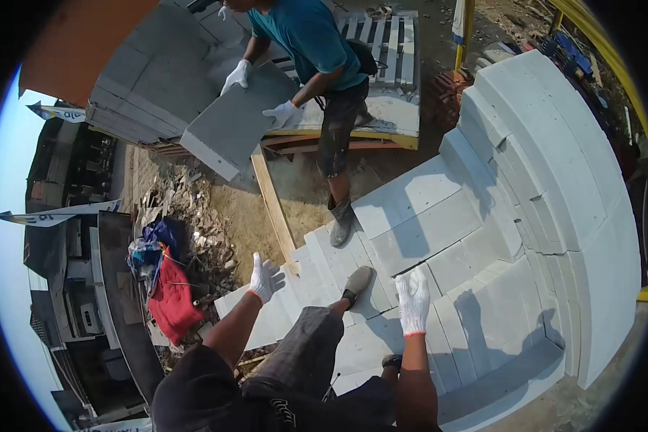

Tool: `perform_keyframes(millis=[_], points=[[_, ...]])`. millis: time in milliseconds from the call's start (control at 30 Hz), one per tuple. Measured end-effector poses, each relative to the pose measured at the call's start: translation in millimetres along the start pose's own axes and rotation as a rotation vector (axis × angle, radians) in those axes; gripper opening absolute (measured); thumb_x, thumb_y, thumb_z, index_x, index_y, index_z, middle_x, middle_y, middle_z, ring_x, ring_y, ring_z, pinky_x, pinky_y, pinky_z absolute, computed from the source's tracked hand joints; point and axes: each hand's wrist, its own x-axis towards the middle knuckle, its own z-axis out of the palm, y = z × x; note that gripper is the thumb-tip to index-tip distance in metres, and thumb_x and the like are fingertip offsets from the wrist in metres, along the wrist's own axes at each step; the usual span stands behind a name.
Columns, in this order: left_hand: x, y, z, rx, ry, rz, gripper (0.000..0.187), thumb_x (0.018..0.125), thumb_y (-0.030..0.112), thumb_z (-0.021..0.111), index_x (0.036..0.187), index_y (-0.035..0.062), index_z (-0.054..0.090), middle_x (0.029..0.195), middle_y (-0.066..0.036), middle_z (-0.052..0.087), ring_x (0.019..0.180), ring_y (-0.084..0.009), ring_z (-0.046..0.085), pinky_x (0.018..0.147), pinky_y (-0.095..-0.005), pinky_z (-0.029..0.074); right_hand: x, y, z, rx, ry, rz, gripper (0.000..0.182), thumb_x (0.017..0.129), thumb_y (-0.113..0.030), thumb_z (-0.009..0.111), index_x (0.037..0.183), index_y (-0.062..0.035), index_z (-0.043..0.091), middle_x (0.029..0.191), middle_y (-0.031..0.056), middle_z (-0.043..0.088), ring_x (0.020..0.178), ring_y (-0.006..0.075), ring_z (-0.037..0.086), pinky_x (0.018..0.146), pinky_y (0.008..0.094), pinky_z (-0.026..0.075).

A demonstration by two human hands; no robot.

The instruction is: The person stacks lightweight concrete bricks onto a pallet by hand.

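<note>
My left hand (266,279), in a white knit glove, is held out with its fingers apart and nothing in it. My right hand (413,299), gloved the same way, is raised over pale blocks (439,237); its fingers point away from me and partly curl, and no object shows in it. Beyond my hands a co-worker (302,36) in a teal shirt and white gloves holds a large grey block (241,122) with both hands, tilted, above the ground.
Stacked blocks (554,144) rise in a wall at the right. A wooden plank (272,201) leads towards a slatted pallet (392,50). Rubble and a red cloth (173,299) lie at the left. More large blocks (151,72) stand at the upper left.
</note>
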Motion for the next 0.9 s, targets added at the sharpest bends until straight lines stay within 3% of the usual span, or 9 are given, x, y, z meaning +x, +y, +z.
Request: perform_keyframes(millis=[100, 167, 233, 300, 433, 533, 667, 733, 900], points=[[-35.8, 167.5, -61.2, -0.288, 0.052, 0.467, 0.103, 0.079, 0.081, 0.044, 0.154, 0.0152, 0.015, 0.155, -0.016, 0.025, 0.139, -0.0363, 0.031, 0.11, -0.0517, 0.029, 110.5, -57.9, 116.0, 0.619, -0.53, 0.523, 0.088, 0.089, -0.064, 0.053, 0.151, -0.0099, 0.023, 0.148, 0.024, 0.034, 0.131, 0.0435, 0.039, 0.105, 0.0562, 0.033], [-40.3, 232.6, -49.9, -0.238, -0.05, 0.412, 0.104, 0.08, 0.079, 0.046, 0.154, 0.0147, 0.013, 0.155, -0.017, 0.023, 0.138, -0.037, 0.033, 0.109, -0.0528, 0.03, 143.0, -111.5, 171.2, 0.656, -0.718, 0.716, 0.089, 0.086, -0.076, 0.039, 0.151, -0.0163, 0.025, 0.149, 0.0212, 0.033, 0.13, 0.047, 0.038, 0.102, 0.0627, 0.032], [-68.4, 280.7, 1.5, -0.081, -0.03, 0.342, 0.107, 0.077, 0.079, 0.051, 0.153, 0.0127, 0.015, 0.149, -0.019, 0.031, 0.13, -0.0372, 0.043, 0.101, -0.052, 0.041, 158.3, -126.1, 224.8, 0.691, -1.27, 0.711, 0.085, 0.087, -0.073, 0.044, 0.143, -0.0084, 0.039, 0.136, 0.016, 0.051, 0.122, 0.0294, 0.053, 0.096, 0.0468, 0.045], [-81.0, 306.5, 18.4, 0.01, -0.165, 0.239, 0.092, 0.083, 0.073, 0.051, 0.146, 0.0091, 0.034, 0.138, -0.018, 0.046, 0.121, -0.0314, 0.051, 0.097, -0.0459, 0.045, 125.4, -126.5, 253.4, 0.561, -1.174, 0.679, 0.049, 0.091, -0.047, 0.061, 0.118, -0.0058, 0.062, 0.107, 0.0056, 0.068, 0.088, 0.0117, 0.068, 0.079, 0.026, 0.055], [-155.9, 244.3, 100.8, 0.395, -0.013, 0.639, 0.067, 0.089, 0.04, 0.066, 0.141, 0.0084, 0.038, 0.131, -0.012, 0.051, 0.115, -0.0266, 0.054, 0.096, -0.0429, 0.047, 53.0, -115.4, 203.9, 0.746, -1.11, 0.585, 0.045, 0.089, -0.041, 0.067, 0.111, -0.0023, 0.065, 0.097, 0.0047, 0.069, 0.084, 0.0114, 0.067, 0.074, 0.0259, 0.055], [-186.9, 207.0, 93.3, 0.108, -0.412, 0.16, 0.079, 0.091, 0.06, 0.05, 0.148, 0.0097, 0.029, 0.143, -0.014, 0.04, 0.131, -0.0313, 0.04, 0.107, -0.0466, 0.036, 13.1, -110.3, 142.9, -0.081, -0.897, 0.112, 0.078, 0.075, -0.065, 0.069, 0.108, 0.0059, 0.063, 0.087, 0.0143, 0.069, 0.081, 0.0211, 0.066, 0.071, 0.0334, 0.05], [-156.3, 91.1, 97.9, 0.172, -0.426, 0.085, 0.088, 0.088, 0.073, 0.04, 0.148, 0.0101, 0.031, 0.15, -0.013, 0.033, 0.135, -0.0325, 0.035, 0.111, -0.0474, 0.031, -71.5, -68.1, 51.0, -0.237, -0.539, -0.006, 0.082, 0.073, -0.047, 0.074, 0.127, 0.005, 0.042, 0.065, 0.0205, 0.062, 0.063, 0.0332, 0.064, 0.057, 0.0425, 0.048], [-162.2, 0.2, 145.9, 0.292, -0.156, 0.177, 0.087, 0.088, 0.073, 0.039, 0.148, 0.0101, 0.031, 0.149, -0.013, 0.035, 0.134, -0.0327, 0.036, 0.111, -0.0462, 0.032, -128.3, -48.5, -4.7, -0.512, -0.277, 0.021, 0.089, 0.076, -0.043, 0.073, 0.14, 0.0042, 0.033, 0.086, 0.0249, 0.059, 0.076, 0.0374, 0.064, 0.064, 0.0437, 0.05], [-154.9, -204.2, 201.9, 0.343, -0.599, -0.359, 0.078, 0.093, 0.065, 0.04, 0.145, 0.0076, 0.035, 0.143, -0.014, 0.042, 0.126, -0.0343, 0.045, 0.104, -0.0485, 0.04, -259.8, -21.3, -139.1, -0.517, 0.164, 0.341, 0.094, 0.074, -0.046, 0.072, 0.142, 0.0023, 0.029, 0.099, 0.0259, 0.057, 0.089, 0.041, 0.061, 0.082, 0.0474, 0.049]])
